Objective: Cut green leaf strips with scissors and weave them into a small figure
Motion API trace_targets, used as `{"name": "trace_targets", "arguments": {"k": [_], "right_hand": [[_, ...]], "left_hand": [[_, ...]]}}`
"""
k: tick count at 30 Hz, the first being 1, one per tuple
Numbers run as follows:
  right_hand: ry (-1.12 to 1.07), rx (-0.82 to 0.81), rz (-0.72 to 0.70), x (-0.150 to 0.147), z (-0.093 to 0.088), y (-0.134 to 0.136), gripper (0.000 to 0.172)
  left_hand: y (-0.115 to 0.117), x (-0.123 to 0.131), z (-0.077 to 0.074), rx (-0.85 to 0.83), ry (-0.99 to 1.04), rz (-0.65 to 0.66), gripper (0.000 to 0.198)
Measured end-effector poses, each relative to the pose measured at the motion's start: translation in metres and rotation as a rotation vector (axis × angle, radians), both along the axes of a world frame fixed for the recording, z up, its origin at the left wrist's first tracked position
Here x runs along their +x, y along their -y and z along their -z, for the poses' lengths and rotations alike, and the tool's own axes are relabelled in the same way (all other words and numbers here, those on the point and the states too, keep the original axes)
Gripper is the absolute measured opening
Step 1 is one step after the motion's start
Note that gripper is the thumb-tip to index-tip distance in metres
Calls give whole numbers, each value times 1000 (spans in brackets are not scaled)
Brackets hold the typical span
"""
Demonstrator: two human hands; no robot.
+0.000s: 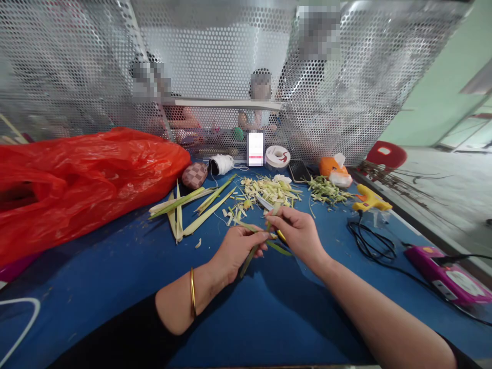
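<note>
Leaf strip (248, 261) partly behind hands (236, 248) (303, 233)

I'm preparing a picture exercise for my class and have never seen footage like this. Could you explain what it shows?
There is no machine: you see a bare left hand and right hand. The single picture comes from a camera worn on the head, looking forward and down. Both hands hold thin green plant material; how many pieces is hard to tell. On the blue surface lie longer pale-green leaves, a heap of cut pieces, a red plastic bag and a yellow glue gun.
</note>
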State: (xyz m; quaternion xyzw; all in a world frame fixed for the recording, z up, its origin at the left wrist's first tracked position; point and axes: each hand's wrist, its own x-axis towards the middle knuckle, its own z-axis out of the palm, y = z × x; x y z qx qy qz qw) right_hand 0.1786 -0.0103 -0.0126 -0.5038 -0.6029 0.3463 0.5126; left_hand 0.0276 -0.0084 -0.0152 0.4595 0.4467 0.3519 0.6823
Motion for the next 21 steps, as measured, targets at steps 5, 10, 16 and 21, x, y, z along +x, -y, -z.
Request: {"name": "trace_targets", "arguments": {"k": [5, 10, 16, 21], "right_hand": [[-74, -113, -75, 1, -2, -4, 24], [-63, -111, -21, 0, 2, -2, 21], [-10, -63, 23, -3, 9, -1, 20], [232, 207, 204, 4, 1, 3, 11]], "left_hand": [[1, 0, 2, -27, 18, 77, 30], [3, 1, 0, 23, -46, 101, 21], [6, 1, -4, 68, -76, 127, 17], [2, 0, -4, 27, 5, -22, 17]]}}
